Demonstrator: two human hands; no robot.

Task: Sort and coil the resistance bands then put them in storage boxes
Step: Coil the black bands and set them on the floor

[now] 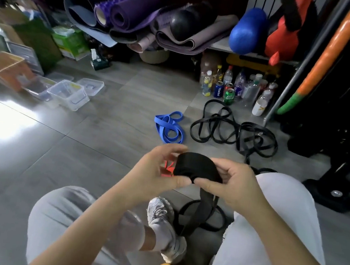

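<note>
While both hands meet above the tiled floor, the coiled black resistance band sits between them. The left hand pinches its 9 o'clock side with thumb and curled fingers, and the right hand grips its 3 o'clock side. The band's loose tail hangs toward 6 o'clock. From the hands, a blue band lies at 12 o'clock, a tangle of black bands at 1 o'clock, and clear storage boxes well apart at 10 o'clock.
</note>
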